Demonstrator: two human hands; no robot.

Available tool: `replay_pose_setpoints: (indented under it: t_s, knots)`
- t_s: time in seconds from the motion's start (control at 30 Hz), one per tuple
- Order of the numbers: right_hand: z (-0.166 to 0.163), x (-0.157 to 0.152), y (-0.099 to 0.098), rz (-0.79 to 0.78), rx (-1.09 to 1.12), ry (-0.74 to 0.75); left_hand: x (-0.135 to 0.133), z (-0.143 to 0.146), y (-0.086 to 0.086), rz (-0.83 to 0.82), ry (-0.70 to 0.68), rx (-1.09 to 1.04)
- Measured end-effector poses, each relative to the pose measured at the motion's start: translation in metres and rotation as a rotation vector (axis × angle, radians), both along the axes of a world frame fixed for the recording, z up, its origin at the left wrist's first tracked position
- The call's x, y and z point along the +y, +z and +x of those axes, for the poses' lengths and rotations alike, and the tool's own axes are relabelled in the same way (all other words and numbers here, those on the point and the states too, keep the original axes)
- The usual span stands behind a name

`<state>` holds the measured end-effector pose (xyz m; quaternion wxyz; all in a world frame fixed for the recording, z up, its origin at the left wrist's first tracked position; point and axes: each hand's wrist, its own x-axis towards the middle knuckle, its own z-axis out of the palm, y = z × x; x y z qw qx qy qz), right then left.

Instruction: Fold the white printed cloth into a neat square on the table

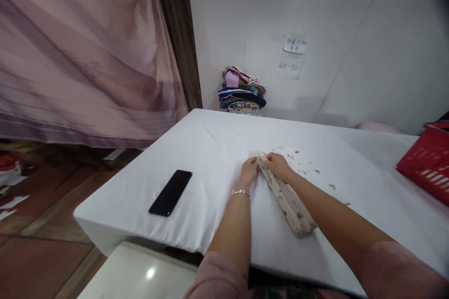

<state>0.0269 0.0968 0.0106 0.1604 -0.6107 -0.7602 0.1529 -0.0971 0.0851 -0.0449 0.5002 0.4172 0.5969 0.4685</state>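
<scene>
A beige printed cloth [290, 205], folded into a long narrow strip of several layers, lies slantwise on the white-covered table [210, 149]. My left hand [249, 171] is closed on the left side of its far end, and a silver bracelet circles that wrist. On the other side of the same end, my right hand [278, 165] pinches the layers between thumb and fingers. White fabric with small dark motifs [308, 168] spreads flat beyond my right forearm. I cannot tell whether it joins the folded strip. My fingertips are partly hidden by the cloth.
A black phone [170, 192] lies on the table to the left. A red plastic basket [426, 163] stands at the right edge. Folded fabrics [242, 91] are stacked behind the table against the wall. A pink curtain [87, 46] hangs at the left.
</scene>
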Motion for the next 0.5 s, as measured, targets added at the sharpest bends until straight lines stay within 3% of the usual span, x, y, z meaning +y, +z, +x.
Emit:
replay_pose_setpoints:
  t_s: [0.5]
  knots:
    - [-0.007, -0.008, -0.012, -0.004, -0.022, 0.127, -0.002, 0.002, 0.007, 0.049, 0.065, 0.000]
